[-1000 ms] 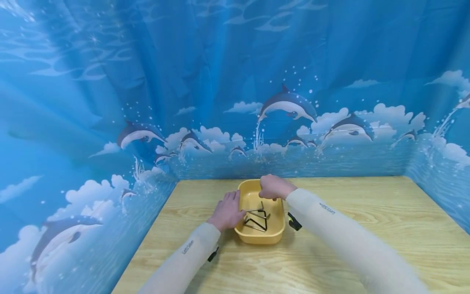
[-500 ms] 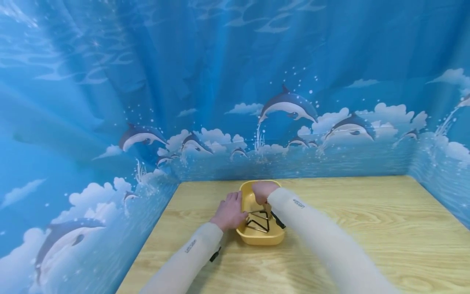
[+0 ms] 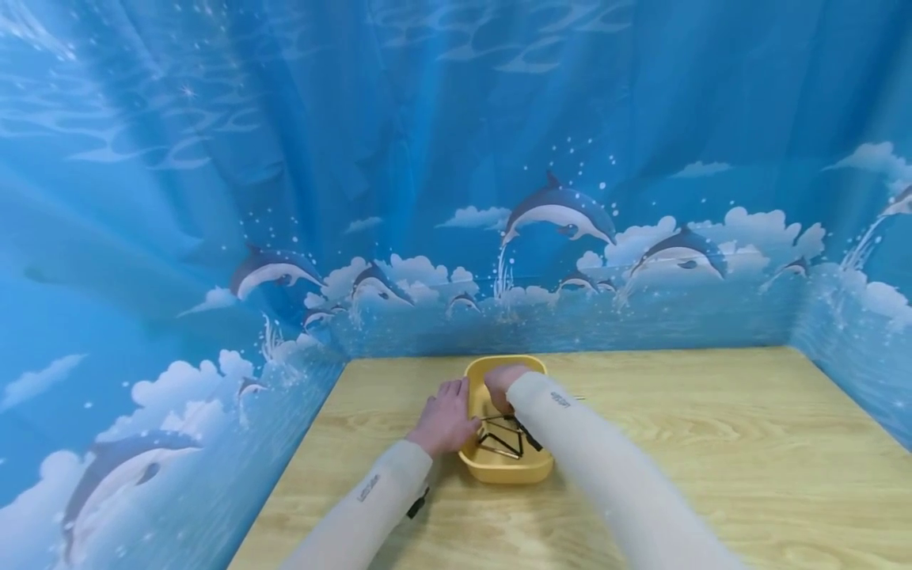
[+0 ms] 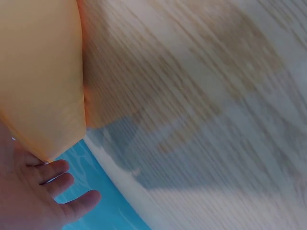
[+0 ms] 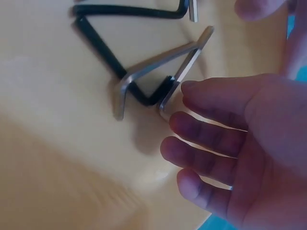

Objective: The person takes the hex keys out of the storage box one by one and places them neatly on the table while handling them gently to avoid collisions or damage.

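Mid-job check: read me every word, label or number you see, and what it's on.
"Let's Slim": on the left sleeve; small and soft, so a tentative reading.
Right sleeve: small dark lettering near the cuff, too blurred to read with certainty.
L-shaped keys and yellow bin: no markings can be made out.
Blue curtain: no words seen.

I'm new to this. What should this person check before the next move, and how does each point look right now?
1. Tub upright on the table: ok.
2. Left hand against the tub's side: ok.
3. Right hand inside the tub: ok.
4. Bent rods lying apart: not ok; a silver rod crosses a black rod.
5. Right hand's fingers gripping a rod: cannot tell; they are right beside one.
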`<control>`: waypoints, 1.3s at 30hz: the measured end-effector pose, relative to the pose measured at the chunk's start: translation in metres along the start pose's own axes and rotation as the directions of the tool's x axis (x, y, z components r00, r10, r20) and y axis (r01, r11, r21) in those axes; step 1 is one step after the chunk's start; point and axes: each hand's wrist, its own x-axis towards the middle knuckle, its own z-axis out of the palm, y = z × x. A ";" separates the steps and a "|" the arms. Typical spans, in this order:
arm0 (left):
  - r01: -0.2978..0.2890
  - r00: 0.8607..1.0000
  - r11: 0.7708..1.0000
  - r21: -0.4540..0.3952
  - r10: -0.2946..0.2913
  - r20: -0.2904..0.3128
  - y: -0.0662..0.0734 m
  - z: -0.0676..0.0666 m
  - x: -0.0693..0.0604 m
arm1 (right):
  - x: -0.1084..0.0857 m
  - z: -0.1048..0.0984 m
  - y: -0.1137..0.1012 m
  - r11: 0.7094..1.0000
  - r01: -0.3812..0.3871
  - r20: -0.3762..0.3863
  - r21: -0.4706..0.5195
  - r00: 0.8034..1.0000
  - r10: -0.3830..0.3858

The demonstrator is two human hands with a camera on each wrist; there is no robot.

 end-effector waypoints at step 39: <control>-0.004 0.999 1.000 -0.026 0.003 -0.033 0.002 -0.003 -0.004 | 0.009 0.006 -0.001 0.994 0.036 -0.014 0.103 0.999 -0.035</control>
